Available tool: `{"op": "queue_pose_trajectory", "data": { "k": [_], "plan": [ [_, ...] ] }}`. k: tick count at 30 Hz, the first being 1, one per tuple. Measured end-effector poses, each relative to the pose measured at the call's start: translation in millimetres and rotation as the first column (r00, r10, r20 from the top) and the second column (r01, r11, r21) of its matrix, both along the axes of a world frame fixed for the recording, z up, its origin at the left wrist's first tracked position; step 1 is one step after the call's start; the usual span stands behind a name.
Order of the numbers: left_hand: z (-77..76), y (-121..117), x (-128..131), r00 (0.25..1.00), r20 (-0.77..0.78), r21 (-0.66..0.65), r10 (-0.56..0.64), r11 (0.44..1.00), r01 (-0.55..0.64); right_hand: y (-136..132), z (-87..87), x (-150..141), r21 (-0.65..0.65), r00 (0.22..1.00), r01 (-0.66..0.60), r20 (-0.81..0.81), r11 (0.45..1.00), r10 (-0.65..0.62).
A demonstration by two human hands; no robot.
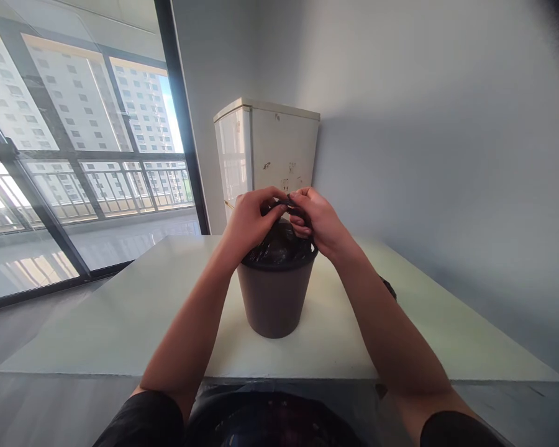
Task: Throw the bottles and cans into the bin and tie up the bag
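Our two bare hands meet just above a dark bin, upright on a pale table; a black bag sits in the bin's mouth, bunched up a bit over the rim. Our L hand, above the bin's L side, & our R hand, above its R side, both pinch a gathered dark strip of what's prob. the bag's plastic, fingertips nearly touching over the bin; can't tell if it's looped or knotted b/c fingers hide most of it. Behind the bin: a tall off-white cabinet, poss. a fridge, w/ rusty spots on the side. Well L of the bin: a glass door. R of the bin, partly behind our forearm: a small black item, too hidden to ID. To handle the strip well, we'd say: keep both pinches firm but light, work w/ fingertips close together, pull evenly toward both sides of the bin; thin plastic could stretch or tear if yanked, & lifting too hard might tip the bin, so keep the pull low, near the rim.
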State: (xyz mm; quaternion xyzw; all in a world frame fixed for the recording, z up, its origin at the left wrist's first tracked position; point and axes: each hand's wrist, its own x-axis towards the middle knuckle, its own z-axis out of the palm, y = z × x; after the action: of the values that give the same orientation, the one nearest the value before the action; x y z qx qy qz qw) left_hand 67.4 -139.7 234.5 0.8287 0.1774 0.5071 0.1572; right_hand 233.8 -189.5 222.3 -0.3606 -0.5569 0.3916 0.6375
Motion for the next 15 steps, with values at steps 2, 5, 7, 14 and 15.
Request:
{"op": "queue_pose_trajectory", "data": {
  "k": [2,5,7,14,15],
  "plan": [
    [0.2,3.3,-0.6,0.997,0.048,-0.004,0.064,0.998,-0.064,-2.9,0.1,-1.0,-0.002,0.998,0.004,0.062,1.0,-0.004],
    [-0.7,8.7,-3.5,0.989,0.086,-0.026,0.118,0.993,-0.116,-9.7,1.1,-1.5,0.001,0.979,0.022,0.204,1.0,-0.022],
    [-1.9,11.9,-6.7,0.992,0.038,-0.044,0.121,0.992,-0.119,-14.5,2.9,0.2,0.047,0.961,0.023,0.274,0.999,-0.035],
    [-0.4,16.7,-14.7,0.962,-0.196,-0.1,0.188,0.972,-0.21,-27.2,13.2,14.0,0.071,0.741,0.087,0.662,0.994,-0.113],
    [1.0,16.2,-14.8,0.96,-0.218,-0.119,0.177,0.971,-0.206,-28.0,14.2,15.0,0.088,0.714,0.13,0.683,0.988,-0.155]
  ]
}}
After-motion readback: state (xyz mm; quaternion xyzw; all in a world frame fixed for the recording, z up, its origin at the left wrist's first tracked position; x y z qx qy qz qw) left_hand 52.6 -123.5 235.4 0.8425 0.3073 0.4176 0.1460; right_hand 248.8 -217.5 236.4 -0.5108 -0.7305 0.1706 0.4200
